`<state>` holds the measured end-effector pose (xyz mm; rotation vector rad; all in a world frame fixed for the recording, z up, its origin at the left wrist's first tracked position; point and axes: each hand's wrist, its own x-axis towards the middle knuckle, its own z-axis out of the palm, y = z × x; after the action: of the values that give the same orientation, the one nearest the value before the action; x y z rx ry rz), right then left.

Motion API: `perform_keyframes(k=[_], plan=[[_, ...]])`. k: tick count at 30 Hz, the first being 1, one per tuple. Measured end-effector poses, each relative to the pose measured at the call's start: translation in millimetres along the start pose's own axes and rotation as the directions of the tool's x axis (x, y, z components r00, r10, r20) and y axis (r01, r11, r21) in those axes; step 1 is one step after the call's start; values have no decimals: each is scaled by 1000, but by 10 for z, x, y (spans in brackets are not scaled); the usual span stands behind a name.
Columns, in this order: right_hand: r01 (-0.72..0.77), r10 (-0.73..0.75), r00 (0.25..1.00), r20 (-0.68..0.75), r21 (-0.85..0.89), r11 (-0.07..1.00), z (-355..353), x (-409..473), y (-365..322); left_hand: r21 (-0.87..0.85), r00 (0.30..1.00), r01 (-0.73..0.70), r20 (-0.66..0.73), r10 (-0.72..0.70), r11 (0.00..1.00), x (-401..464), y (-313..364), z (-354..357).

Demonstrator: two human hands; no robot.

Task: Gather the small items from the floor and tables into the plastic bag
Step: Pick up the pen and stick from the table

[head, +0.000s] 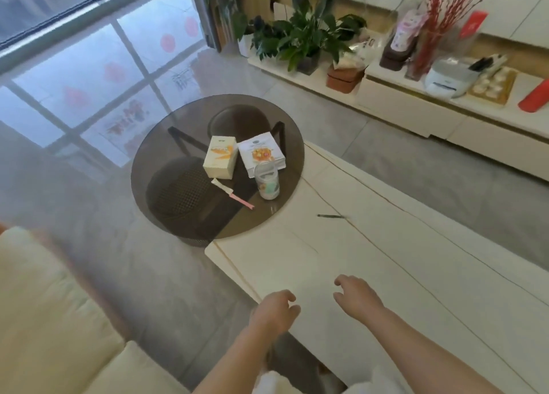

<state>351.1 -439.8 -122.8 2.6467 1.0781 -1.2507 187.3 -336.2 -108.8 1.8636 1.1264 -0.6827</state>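
While both hands are hovering over the near end of the long white table (386, 230), neither is holding anything: the left hand (274, 312) is hanging with its fingers loosely curled above the table's near corner, and the right hand (356, 297) is reaching forward just beside it with fingers relaxed and slightly spread. A thin dark pen-like stick (330, 216) is lying on the white table well ahead of the right hand. Farther off, the round dark glass table (154, 156) is carrying the other small items: a pink and white sachet strip (232, 193) is lying flat near its centre, a clear jar (266, 180) is standing upright at its right edge, a cream box with orange artwork (219, 156) is standing behind the strip, and a white box showing a food picture (262, 153) is lying just behind the jar. Printing on both boxes and the jar label is too blurred to read.
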Motion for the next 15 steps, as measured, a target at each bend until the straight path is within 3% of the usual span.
perform_keyframes(k=[8,15], plan=[[-150,145,989,42,165,975,145,538,-678,122,992,-73,111,59,990,744,-351,-859],[-194,209,976,-63,191,962,-11,1227,-679,237,979,-195,113,173,952,1624,-114,-1138]])
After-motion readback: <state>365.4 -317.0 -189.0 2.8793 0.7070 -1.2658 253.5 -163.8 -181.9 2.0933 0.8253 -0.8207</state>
